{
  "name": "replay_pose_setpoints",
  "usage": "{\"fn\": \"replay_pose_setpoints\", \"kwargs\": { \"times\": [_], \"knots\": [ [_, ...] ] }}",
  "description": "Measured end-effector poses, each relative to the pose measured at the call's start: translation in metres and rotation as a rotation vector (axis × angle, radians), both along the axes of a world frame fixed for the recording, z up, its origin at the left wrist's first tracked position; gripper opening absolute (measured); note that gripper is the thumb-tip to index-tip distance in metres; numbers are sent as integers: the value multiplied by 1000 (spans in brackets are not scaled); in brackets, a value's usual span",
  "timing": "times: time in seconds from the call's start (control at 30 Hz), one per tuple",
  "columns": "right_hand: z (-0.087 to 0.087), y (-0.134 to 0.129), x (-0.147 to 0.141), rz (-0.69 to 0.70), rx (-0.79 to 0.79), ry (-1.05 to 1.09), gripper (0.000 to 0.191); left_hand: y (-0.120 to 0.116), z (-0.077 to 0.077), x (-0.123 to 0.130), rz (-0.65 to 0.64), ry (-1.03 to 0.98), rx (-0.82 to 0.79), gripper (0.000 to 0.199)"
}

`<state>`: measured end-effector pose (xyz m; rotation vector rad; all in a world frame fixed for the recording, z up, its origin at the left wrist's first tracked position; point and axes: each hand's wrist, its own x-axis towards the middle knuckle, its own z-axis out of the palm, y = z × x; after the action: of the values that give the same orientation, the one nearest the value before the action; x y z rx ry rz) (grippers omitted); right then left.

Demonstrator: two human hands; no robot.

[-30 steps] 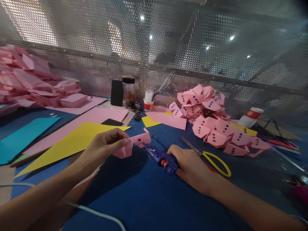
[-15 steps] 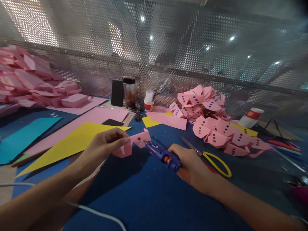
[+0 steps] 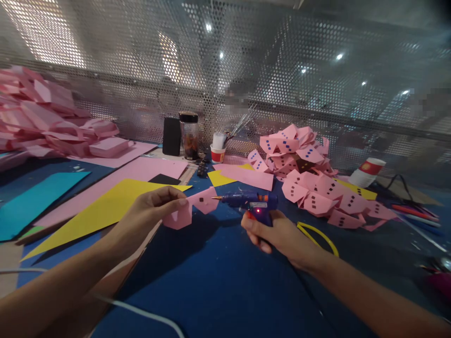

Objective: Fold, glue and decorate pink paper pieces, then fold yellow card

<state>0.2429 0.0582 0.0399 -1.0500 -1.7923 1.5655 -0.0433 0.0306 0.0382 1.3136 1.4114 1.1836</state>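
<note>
Hands apart over the blue table, my left hand pinching folded pink paper, my right hand gripping a blue glue gun, nozzle at the paper's edge

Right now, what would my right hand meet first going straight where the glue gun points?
Probably the folded pink paper in your left hand, just beyond the glue gun in your right hand, though the exact depth is unclear.

Cut off at left edge: pink paper pile, turquoise sheet. At bottom edge: white cord. Partly hidden by right hand: glue gun. Behind right forearm: yellow loop, perhaps a scissors handle. Too small to read: label. Blurred: magenta object.
</note>
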Motion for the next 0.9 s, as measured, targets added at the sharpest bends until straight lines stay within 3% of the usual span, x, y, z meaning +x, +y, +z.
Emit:
{"fn": "replay_pose_setpoints", "kwargs": {
  "times": [0.13, 0.3, 0.6, 0.9],
  "knots": [
    [-2, 9, 3, -62, 15, 50, 32, 1, 1, -4, 47, -54, 5, 22],
    [-4, 24, 6, -141, 101, -86, 31, 6, -1, -13, 131, -56, 45, 22],
    [-13, 48, 4, -105, 104, -269, 31, 7, 9, -26, 376, -177, -25, 27],
    [-16, 58, 0, -91, 101, -349, 27, 15, -5, -40, 357, -127, -41, 32]
  ]
}}
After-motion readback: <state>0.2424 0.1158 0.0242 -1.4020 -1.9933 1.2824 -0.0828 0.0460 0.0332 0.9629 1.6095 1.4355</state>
